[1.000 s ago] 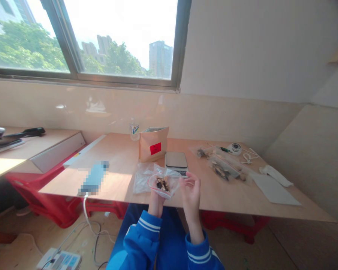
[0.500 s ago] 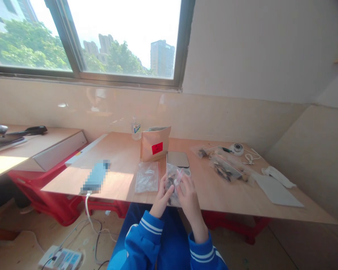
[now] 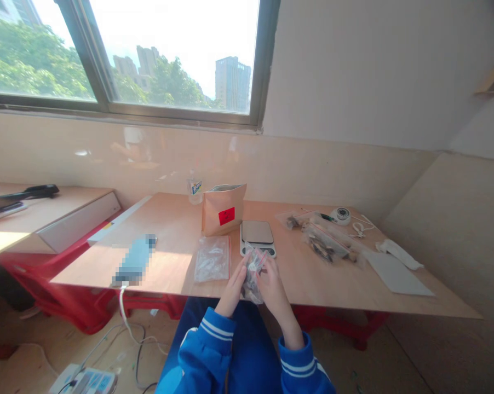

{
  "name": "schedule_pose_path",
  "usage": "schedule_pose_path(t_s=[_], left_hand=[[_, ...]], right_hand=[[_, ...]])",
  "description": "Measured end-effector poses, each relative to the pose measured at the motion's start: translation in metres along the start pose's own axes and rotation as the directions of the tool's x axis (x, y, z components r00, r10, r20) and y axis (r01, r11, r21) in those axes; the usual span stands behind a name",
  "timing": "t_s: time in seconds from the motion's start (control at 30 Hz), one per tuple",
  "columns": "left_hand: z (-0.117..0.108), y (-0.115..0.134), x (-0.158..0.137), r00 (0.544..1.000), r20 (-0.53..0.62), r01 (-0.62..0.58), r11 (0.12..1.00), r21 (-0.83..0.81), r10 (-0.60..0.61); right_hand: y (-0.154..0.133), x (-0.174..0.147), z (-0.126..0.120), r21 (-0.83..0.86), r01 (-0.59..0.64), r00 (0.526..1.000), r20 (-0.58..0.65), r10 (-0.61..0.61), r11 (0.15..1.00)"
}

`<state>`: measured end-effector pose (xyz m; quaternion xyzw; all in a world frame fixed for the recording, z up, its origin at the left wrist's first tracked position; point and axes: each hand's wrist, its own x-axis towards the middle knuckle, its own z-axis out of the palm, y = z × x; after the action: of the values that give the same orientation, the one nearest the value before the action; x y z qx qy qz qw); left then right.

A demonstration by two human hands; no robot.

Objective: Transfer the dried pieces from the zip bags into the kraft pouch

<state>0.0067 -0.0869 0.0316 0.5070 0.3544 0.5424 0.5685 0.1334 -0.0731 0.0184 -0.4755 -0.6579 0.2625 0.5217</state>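
Note:
Between my two hands is a clear zip bag with dark pieces inside, held over the table's front edge. My left hand grips the bag's left side, fingers closed on it. On the other side my right hand is closed on the bag near its red-striped top. Just beyond the bag stands a small kitchen scale with a bare tray. Left of my hands lies a stack of clear zip bags. A brown paper pouch with a red label stands upright behind them, its top open.
Filled zip bags lie at the right, near a white round device with a cable. White sheets are farther right. A phone on a charging cable lies left, and a clear bottle stands by the wall.
My hands have drawn the zip bag's top together, and the bag looks more folded and tilted. More of the scale shows behind it. The view has shifted slightly right.

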Motion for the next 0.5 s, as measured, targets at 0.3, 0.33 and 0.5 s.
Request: schedule_pose_path(t_s=[0.3, 0.33, 0.5], left_hand=[[-0.015, -0.016, 0.009, 0.984, -0.173, -0.004, 0.971, -0.239, -0.039], [-0.017, -0.018, 0.01, 0.982, -0.185, -0.005, 0.964, -0.266, -0.046], [-0.023, -0.019, 0.009, 0.964, -0.232, 0.016, 0.899, -0.437, -0.13]], right_hand=[[-0.022, 0.004, 0.008, 0.25, -0.123, 0.982, 0.173, 0.081, 0.96], [-0.024, 0.003, 0.01, 0.285, -0.143, 0.975, 0.207, 0.085, 0.948], [-0.025, 0.0, 0.014, 0.383, -0.226, 0.948, 0.297, 0.112, 0.896]])
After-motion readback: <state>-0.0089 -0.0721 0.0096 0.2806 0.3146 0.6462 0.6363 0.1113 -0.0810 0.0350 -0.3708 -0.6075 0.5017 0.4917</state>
